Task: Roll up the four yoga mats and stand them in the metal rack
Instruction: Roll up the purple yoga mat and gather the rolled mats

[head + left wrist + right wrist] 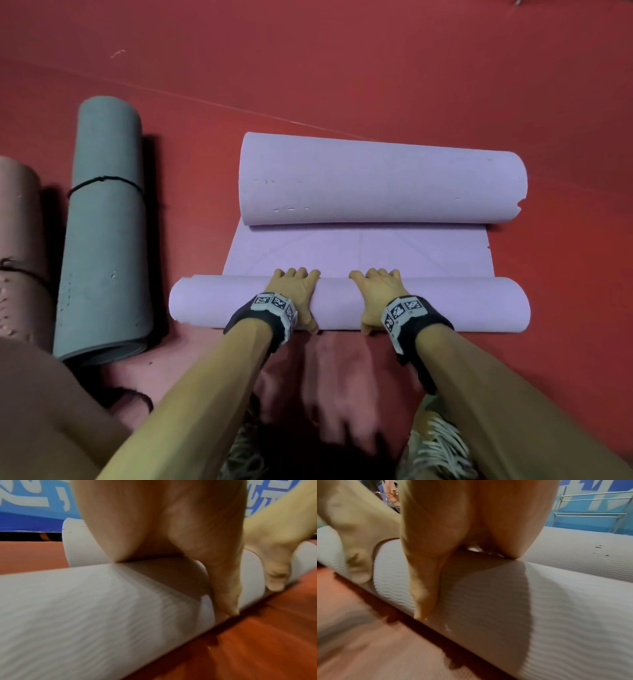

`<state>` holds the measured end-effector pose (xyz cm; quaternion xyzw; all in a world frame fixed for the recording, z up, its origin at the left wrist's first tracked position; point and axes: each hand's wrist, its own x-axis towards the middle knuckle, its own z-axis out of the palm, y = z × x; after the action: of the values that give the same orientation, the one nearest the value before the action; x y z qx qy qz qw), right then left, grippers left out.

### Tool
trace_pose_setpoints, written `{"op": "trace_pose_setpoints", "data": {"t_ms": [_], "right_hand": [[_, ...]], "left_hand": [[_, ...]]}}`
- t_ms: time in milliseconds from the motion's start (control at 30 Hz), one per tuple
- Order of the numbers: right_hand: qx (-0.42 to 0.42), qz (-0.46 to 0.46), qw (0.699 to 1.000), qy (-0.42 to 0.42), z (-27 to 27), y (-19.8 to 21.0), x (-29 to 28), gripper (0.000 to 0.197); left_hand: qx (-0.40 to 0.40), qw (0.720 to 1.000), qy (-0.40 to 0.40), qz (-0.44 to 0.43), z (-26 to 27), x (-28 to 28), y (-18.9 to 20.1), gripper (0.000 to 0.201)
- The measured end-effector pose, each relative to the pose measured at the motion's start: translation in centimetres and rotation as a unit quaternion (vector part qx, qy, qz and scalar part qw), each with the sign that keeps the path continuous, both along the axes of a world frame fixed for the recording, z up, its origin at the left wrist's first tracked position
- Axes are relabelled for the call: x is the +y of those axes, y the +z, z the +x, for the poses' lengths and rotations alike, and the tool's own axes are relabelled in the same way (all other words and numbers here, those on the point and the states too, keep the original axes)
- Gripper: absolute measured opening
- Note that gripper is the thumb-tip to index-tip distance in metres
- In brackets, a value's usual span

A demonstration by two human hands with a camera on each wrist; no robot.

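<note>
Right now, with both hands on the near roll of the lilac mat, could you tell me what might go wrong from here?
1. The lilac mat is curled at both ends; the far roll could block the near roll, leaving two rolls.
2. The left hand and right hand press near the middle, so the ends may roll unevenly and telescope.
3. The near roll looks loose; unlike the tied grey mat, it may spring open.
</note>
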<state>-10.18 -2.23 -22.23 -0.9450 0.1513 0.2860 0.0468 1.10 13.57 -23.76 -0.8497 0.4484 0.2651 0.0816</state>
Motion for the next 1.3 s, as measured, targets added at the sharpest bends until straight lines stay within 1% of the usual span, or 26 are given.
{"op": "trace_pose_setpoints", "data": {"t_ms": [67,100,167,267,367,467,567,633,700,833,933,1000,1033,1067,1133,1200,1300], "right_hand": [[0.034,0.021,0.999,-0.011,1.0,0.4,-0.7,0.106],[0.055,0.033,0.998,-0.014,1.5,0.6,-0.9,0.108],[0.088,0.053,0.995,-0.02,2.3,0.9,-1.2,0.112],[0.097,0.056,0.993,-0.025,2.2,0.7,-0.8,0.114],[0.076,0.036,0.996,-0.026,1.2,0.5,-0.2,0.114],[0.024,0.028,0.999,-0.009,-0.2,0.4,0.0,0.115],[-0.02,0.003,1.0,0.024,-1.9,0.0,0.6,0.12],[-0.033,-0.003,0.999,0.031,-2.7,-0.3,1.0,0.117],[-0.026,0.003,0.999,0.024,-2.5,-0.2,0.9,0.112],[0.016,0.008,1.0,0.015,-0.9,0.4,0.4,0.106],[0.057,0.021,0.998,0.005,0.5,0.6,0.1,0.106],[0.094,0.052,0.994,-0.017,1.4,1.0,-0.5,0.104],[0.113,0.073,0.99,-0.032,1.8,1.1,-0.7,0.103],[0.128,0.093,0.986,-0.045,2.0,1.2,-1.0,0.103],[0.144,0.112,0.982,-0.054,2.2,1.3,-0.9,0.106],[0.144,0.096,0.984,-0.049,1.8,1.1,-0.4,0.111],[0.107,0.065,0.991,-0.04,0.7,0.6,0.2,0.111]], "left_hand": [[-0.049,0.998,-0.017,-0.029,-1.1,0.8,-0.2,0.12],[-0.074,0.996,-0.025,-0.039,-1.8,1.1,-0.4,0.12],[-0.107,0.993,-0.035,-0.044,-3.0,1.7,-0.7,0.117],[-0.118,0.992,-0.037,-0.038,-3.3,1.9,-0.8,0.106],[-0.092,0.995,-0.032,-0.034,-2.9,1.3,-0.6,0.099],[-0.048,0.999,-0.014,-0.015,-1.5,0.3,0.1,0.092],[0.042,0.999,0.014,0.022,0.2,-0.8,0.9,0.084],[0.084,0.995,0.023,0.044,0.6,-1.1,1.1,0.083],[0.093,0.994,0.025,0.046,0.4,-1.1,0.9,0.086],[0.067,0.997,0.021,0.027,-0.3,-0.5,0.6,0.091],[0.024,1.0,-0.01,0.002,-0.9,0.3,0.2,0.108],[-0.014,0.999,-0.036,-0.009,-1.6,0.8,0.1,0.12],[-0.032,0.998,-0.045,-0.011,-1.9,1.0,0.0,0.122],[-0.048,0.997,-0.053,-0.016,-2.2,1.1,-0.2,0.121],[-0.067,0.996,-0.057,-0.027,-2.5,1.4,-0.3,0.112],[-0.062,0.996,-0.054,-0.029,-2.4,1.4,-0.4,0.105],[-0.037,0.998,-0.048,-0.015,-1.9,0.9,0.0,0.1]]}}
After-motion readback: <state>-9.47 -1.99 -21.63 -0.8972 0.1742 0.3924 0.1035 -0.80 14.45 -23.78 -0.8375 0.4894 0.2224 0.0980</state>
